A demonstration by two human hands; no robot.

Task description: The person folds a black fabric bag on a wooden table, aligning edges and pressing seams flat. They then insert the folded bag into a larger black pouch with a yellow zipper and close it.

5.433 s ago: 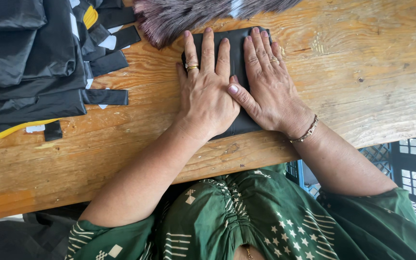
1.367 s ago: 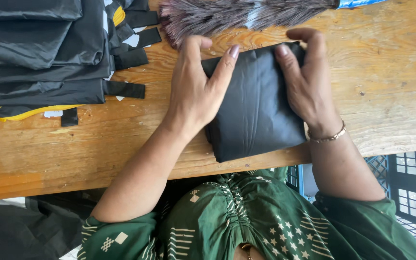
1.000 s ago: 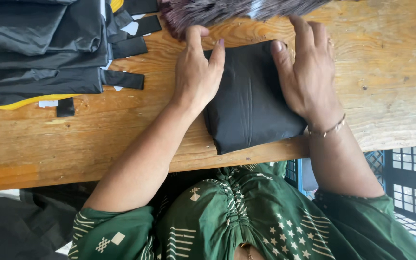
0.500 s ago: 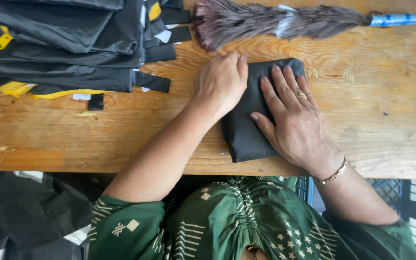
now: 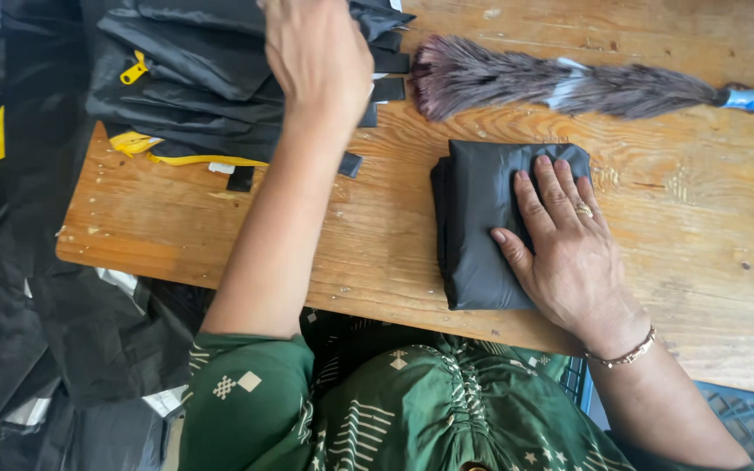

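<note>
The wooden table (image 5: pixel 656 262) is filling most of the view, its bare planks running under both hands and out past the right hand toward the far side. A pile of black fabric pieces (image 5: pixel 211 78) with yellow trim and dark straps is lying under and around the left hand, spilling over the table's corner, and more dark cloth is hanging below that edge, well away from either hand. The person's green patterned garment (image 5: pixel 377 410) is showing at the near edge, between the two forearms.

A feather duster (image 5: pixel 551 85) with grey-brown plumes and a blue handle is lying across the table just beyond the right hand's fingertips, apart from the bundle.

The folded black fabric bundle (image 5: pixel 477 235) is sitting flat on the table directly under the right hand, its near edge close to the table's edge and its stacked folds showing on the side away from the palm.

The left hand (image 5: pixel 316 57) is reaching out over the pile, back of the hand facing up, fingers curled down onto the black fabric; whether it is pinching a piece or only resting there, I cannot tell, since the fingertips are hidden.

The right hand (image 5: pixel 569 253) is lying spread and flat, palm down, pressing on the bundle's right half with the fingers fanned toward the duster, not closing around anything. A gold ring is sitting on one finger and a thin bracelet (image 5: pixel 626 353) is circling the wrist just behind the palm.
</note>
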